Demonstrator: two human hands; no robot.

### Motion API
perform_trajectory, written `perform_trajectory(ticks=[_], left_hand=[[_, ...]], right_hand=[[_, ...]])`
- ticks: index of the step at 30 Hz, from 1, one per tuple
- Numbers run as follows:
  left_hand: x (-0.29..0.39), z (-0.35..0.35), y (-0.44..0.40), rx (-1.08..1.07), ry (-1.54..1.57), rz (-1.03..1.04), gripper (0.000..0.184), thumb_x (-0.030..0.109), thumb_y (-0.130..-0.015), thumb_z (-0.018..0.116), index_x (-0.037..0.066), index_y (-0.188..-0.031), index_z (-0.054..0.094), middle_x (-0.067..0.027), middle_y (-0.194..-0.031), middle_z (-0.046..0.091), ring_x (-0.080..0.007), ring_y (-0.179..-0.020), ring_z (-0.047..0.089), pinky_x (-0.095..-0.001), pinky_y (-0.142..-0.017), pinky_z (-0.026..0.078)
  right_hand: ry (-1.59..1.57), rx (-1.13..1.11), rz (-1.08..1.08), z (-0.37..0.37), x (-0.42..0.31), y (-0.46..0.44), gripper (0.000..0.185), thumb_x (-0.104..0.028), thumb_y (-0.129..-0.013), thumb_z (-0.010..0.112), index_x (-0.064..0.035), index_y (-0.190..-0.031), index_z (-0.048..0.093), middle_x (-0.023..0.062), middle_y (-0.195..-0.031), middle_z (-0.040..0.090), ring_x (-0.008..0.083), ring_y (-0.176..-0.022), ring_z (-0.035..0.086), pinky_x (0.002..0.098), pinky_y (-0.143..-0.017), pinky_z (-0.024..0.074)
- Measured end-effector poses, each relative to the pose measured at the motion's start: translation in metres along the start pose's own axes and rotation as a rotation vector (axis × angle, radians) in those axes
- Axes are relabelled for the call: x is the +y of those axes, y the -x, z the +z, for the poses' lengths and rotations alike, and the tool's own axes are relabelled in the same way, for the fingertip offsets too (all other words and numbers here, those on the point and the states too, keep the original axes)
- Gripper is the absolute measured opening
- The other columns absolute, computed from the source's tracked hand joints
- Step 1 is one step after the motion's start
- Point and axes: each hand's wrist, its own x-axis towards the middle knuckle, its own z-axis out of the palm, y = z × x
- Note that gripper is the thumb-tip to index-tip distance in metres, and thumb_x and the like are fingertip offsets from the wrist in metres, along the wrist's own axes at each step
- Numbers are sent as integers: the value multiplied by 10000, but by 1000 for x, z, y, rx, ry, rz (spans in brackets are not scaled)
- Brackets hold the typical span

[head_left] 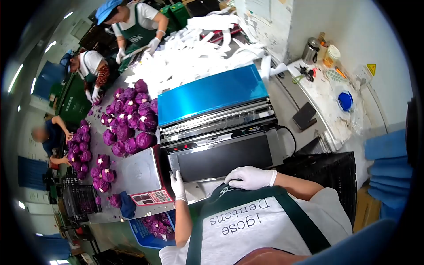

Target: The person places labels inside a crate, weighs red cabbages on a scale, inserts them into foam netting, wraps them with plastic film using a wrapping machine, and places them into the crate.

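Note:
My left hand (178,187), in a white glove, is at the front left corner of the wrapping machine (224,159), between it and the red-edged scale (145,176). Its fingers are apart and nothing shows in them. My right hand (249,178), also gloved, lies open at the machine's front edge, over the top of my green apron (227,194), fingers slightly bent. A blue film roll cover (212,95) spans the machine's back. Purple cabbages (126,130) are heaped left of the machine.
White foam strips (190,57) pile up behind the machine. Co-workers (137,26) (90,68) (51,137) stand along the table's far and left sides. On the right are a phone (304,115), a steel flask (311,51) and a black crate (331,174). A blue basket (140,234) holds cabbages below.

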Motion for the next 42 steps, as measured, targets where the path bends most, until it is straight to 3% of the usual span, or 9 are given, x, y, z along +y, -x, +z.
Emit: perform_trajectory(ticks=[4, 14, 16, 19, 23, 29, 32, 36, 42], left_hand=[[44, -7, 16, -109, -63, -28, 459, 381, -964, 543, -42, -1136, 591, -119, -1057, 654, -182, -951, 584, -311, -878, 447], [31, -10, 42, -259, 36, 38, 592, 340, -1040, 316, 41, -1523, 150, -95, -1591, 160, -199, -1458, 162, -293, -1158, 137], [3, -14, 24, -175, -1, 51, 599, 466, -1033, 323, 119, -1516, 256, -30, -1342, 479, -85, -803, 440, -199, -730, 380], [7, -18, 23, -108, 65, -157, 587, 512, -1019, 330, 132, -1462, 400, -17, -1172, 580, -45, -636, 339, -164, -580, 305], [37, -21, 56, -57, 108, -265, 623, 516, -1010, 336, 32, -1387, 447, -83, -1377, 502, -202, -1178, 520, -331, -1008, 347], [42, -34, 108, 174, 77, -268, 607, 513, -992, 382, 46, -1372, 456, -119, -1383, 501, -267, -1222, 508, -411, -1018, 346], [42, -38, 135, 261, 104, -283, 526, 421, -1015, 397, -4, -1301, 517, -119, -1246, 567, -225, -1123, 538, -316, -965, 398], [40, -33, 150, 330, 124, -307, 431, 321, -1011, 445, -17, -1262, 538, -101, -1143, 578, -173, -1022, 548, -297, -917, 424], [41, -27, 129, 186, 256, -218, 483, 342, -1017, 366, -12, -1325, 482, -151, -1315, 520, -292, -1178, 520, -393, -999, 415]], right_hand=[[-34, 125, 0, -5, 15, 17, 260, -224, -927, 536, -37, -1054, 665, 171, -1018, 675, 332, -964, 632, 387, -878, 489], [-199, 1094, 264, -137, 115, 121, 189, -126, -924, 548, -38, -1013, 689, 49, -894, 695, 126, -839, 647, 267, -811, 499], [-157, 1112, 275, -175, 155, 119, 212, -130, -931, 525, -28, -1037, 677, 43, -881, 692, 110, -824, 637, 261, -801, 495], [10, 1110, 256, -232, 193, 81, 231, -197, -927, 528, -51, -1019, 682, 99, -905, 706, 191, -838, 669, 301, -778, 501], [290, 1177, 436, -305, 238, -4, 298, -328, -889, 558, -93, -1025, 680, 169, -976, 684, 353, -923, 643, 411, -811, 501], [1206, 703, 756, -372, 282, -95, 496, -480, -899, 475, -39, -1080, 607, 232, -1153, 629, 330, -1077, 612, 452, -861, 476], [344, 1100, 888, -363, 299, -99, 511, -402, -928, 449, -75, -1313, 525, 229, -1175, 619, 349, -1098, 600, 425, -914, 470], [104, 1344, 256, -388, 315, -103, 446, -37, -844, 578, -28, -1288, 530, 111, -939, 667, 181, -829, 638, 309, -744, 526], [-520, 1411, -130, -387, 248, -35, 214, -201, -890, 584, -68, -1036, 668, 31, -805, 640, 139, -714, 595, 331, -681, 497]])
